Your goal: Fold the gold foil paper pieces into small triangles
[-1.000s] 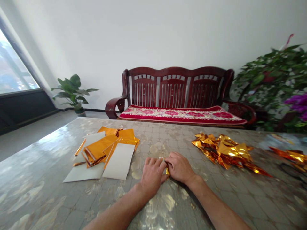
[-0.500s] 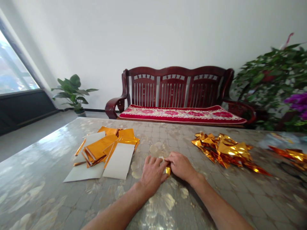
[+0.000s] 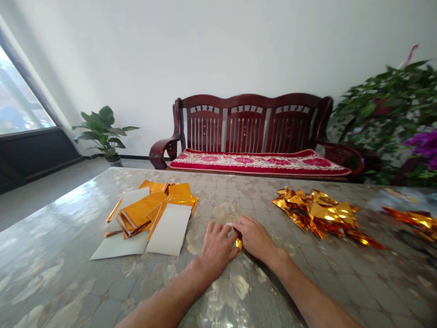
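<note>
A small piece of gold foil paper [image 3: 238, 244] lies under my two hands at the middle of the table. My left hand [image 3: 217, 246] presses it down from the left, its fingers curved over it and the thumb along its near edge. From the right, the bent fingers of my right hand [image 3: 254, 234] pinch and press the same piece. A bit of its pale back shows between the fingertips; most of it is hidden. To the left lies a loose stack of flat gold paper sheets [image 3: 145, 207], some with the white side up. A heap of folded gold foil pieces [image 3: 327, 214] sits to the right.
The table [image 3: 112, 291] has a glossy patterned cover. More gold foil [image 3: 414, 221], a clear plastic bag [image 3: 398, 199] and a dark cord-like thing [image 3: 411, 239] lie at the far right. Beyond the table stand a wooden bench [image 3: 246, 127] and potted plants [image 3: 105, 130].
My right hand has shifted slightly over the foil paper, covering a little more of it. The left hand stays nearly where it was; the stack and heap are unchanged.
</note>
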A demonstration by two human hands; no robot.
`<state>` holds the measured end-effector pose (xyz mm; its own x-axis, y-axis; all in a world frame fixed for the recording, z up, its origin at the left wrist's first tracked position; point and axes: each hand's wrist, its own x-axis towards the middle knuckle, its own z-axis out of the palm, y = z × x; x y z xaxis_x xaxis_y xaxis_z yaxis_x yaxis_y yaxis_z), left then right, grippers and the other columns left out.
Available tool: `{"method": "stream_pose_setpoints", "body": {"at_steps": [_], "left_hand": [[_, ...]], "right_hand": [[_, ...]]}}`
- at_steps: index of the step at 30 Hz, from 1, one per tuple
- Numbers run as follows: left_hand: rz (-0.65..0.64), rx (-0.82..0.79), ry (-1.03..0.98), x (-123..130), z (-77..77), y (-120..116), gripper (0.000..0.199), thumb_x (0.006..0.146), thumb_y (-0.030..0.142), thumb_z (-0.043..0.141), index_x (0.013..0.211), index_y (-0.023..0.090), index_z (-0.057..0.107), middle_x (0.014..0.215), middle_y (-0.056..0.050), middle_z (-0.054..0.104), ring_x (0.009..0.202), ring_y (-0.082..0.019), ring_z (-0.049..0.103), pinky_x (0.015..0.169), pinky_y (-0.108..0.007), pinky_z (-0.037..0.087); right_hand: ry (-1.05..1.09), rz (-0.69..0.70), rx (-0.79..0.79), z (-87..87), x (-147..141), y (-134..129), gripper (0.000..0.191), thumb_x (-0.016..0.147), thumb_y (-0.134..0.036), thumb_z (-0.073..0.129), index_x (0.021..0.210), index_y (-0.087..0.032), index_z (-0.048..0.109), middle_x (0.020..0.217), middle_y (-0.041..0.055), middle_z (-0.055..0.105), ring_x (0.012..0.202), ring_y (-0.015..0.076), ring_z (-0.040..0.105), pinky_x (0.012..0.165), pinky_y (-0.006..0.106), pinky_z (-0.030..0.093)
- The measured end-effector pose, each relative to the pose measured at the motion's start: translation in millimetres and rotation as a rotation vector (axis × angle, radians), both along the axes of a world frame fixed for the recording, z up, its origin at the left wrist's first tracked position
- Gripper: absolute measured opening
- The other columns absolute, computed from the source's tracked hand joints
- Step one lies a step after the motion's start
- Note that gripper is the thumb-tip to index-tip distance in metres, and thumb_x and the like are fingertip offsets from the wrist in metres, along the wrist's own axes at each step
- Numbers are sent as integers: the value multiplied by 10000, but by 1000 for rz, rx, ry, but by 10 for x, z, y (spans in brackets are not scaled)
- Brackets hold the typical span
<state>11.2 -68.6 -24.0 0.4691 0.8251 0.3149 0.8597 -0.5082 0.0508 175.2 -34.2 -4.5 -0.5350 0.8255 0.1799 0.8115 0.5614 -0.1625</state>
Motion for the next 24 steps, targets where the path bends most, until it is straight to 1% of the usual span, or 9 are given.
{"method": "stream_pose_setpoints", "body": {"at_steps": [4, 7, 9, 10, 12, 15, 20, 24], "left_hand": [[-3, 2, 0, 1, 12, -5, 307, 890, 405, 616, 1169, 277, 600, 1151, -28, 630, 1057, -240, 548, 1038, -486, 324], [1, -2, 2, -1, 28, -6, 294, 901, 400, 599, 1171, 285, 599, 1134, -26, 637, 1049, -240, 551, 1022, -478, 335], [3, -14, 4, -2, 42, -8, 257, 904, 400, 593, 1138, 295, 613, 1126, -20, 640, 1043, -241, 555, 1011, -473, 342], [4, -19, 3, -1, 47, -10, 241, 904, 402, 593, 1120, 299, 620, 1129, -16, 640, 1043, -241, 556, 1009, -473, 343], [5, -22, -2, 0, 54, -14, 236, 904, 407, 593, 1114, 304, 625, 1140, -15, 639, 1045, -241, 556, 1009, -475, 342], [4, -20, -10, -1, 49, -19, 260, 904, 411, 593, 1140, 307, 619, 1134, -20, 642, 1040, -241, 557, 1003, -478, 346], [3, -20, -25, -12, 25, -15, 264, 900, 409, 600, 1148, 321, 620, 1144, -11, 646, 1047, -246, 557, 1016, -493, 331], [2, -30, -28, -19, 28, -9, 254, 895, 411, 608, 1130, 319, 632, 1149, -12, 646, 1051, -246, 558, 1012, -491, 334]], "right_hand": [[-5, 8, 14, -61, -30, 47, 296, 914, -145, 460, 1084, -233, 686, 974, 67, 642, 960, 201, 559, 823, 272, 392], [44, -7, -53, -133, 26, 154, 334, 920, -136, 425, 1094, -238, 692, 940, 49, 643, 911, 175, 575, 800, 251, 392], [111, -72, -94, -173, 96, 224, 405, 919, -105, 379, 1187, -218, 661, 981, 50, 642, 914, 152, 587, 813, 235, 395], [136, -112, -83, -188, 132, 249, 405, 929, -124, 375, 1222, -203, 643, 1020, 59, 639, 958, 156, 583, 845, 239, 391], [147, -157, -52, -204, 193, 267, 360, 950, -215, 417, 1238, -208, 633, 1070, 64, 630, 1028, 178, 561, 897, 265, 379], [114, -169, -3, -209, 231, 236, 351, 932, -339, 513, 1252, -237, 616, 1110, 60, 614, 1073, 211, 520, 937, 311, 357], [40, -196, 42, -235, 205, 203, 411, 897, -344, 569, 1303, -279, 567, 1143, 66, 584, 1059, 238, 478, 918, 358, 338], [37, -168, -1, -253, 226, 262, 436, 883, -317, 567, 1319, -320, 552, 1160, 64, 577, 1064, 252, 469, 916, 377, 327]]}}
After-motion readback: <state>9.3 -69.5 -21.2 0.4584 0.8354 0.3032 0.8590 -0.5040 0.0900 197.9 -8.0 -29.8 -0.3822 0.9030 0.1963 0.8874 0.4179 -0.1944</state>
